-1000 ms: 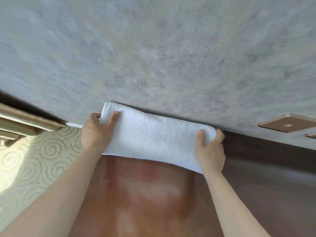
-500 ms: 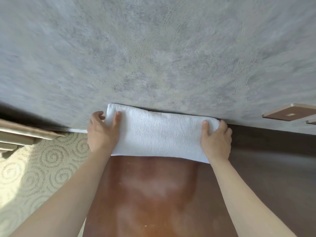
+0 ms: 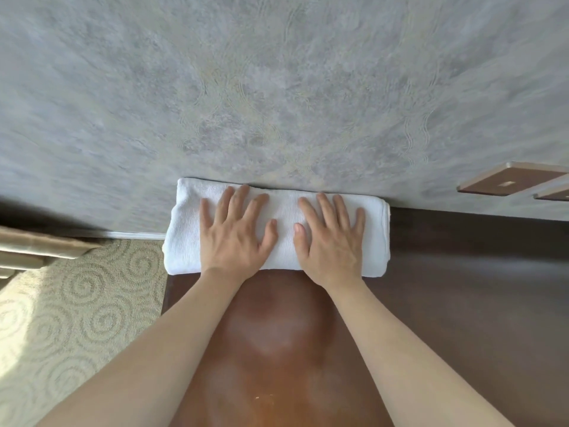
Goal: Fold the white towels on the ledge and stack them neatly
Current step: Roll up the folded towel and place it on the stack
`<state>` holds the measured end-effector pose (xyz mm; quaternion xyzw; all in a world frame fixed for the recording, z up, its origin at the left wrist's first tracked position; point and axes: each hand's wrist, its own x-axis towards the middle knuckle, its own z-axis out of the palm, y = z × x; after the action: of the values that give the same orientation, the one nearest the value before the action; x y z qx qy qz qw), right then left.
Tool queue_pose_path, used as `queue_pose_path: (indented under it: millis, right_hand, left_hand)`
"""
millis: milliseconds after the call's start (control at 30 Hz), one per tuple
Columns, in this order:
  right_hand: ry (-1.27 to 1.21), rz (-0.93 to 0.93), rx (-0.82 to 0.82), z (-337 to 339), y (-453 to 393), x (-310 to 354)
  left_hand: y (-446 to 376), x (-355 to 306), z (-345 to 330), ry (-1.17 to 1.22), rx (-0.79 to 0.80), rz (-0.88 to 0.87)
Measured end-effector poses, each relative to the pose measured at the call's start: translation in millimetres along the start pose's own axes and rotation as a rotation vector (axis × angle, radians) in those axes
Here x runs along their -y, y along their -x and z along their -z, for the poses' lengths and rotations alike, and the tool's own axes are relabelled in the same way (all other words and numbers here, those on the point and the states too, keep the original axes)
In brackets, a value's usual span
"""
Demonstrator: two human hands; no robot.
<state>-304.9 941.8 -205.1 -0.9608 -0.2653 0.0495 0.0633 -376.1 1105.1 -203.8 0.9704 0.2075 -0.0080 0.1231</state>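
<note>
Left hand and right hand both flat, fingers spread, pressing on folded white towel, thick nubby terry oblong, lying on glossy brown ledge tight against mottled grey wall, swirl-patterned carpet left

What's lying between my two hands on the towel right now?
Only bare white towel: the head view shows a narrow strip of it between the thumbs of the left hand and the right hand, both pressed flat.
</note>
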Motion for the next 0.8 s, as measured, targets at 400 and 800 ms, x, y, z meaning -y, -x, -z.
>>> queue_pose_path:
  millis: [400,800]
  right_hand:
    - [0.016,0.006,0.054,-1,8,1]
    - [-0.087,0.057,0.194,19,12,-8]
  left_hand:
    - [9,-4,2,-0.083,0.100,-0.003]
    - [15,-7,10,-0.097,0.146,-0.004]
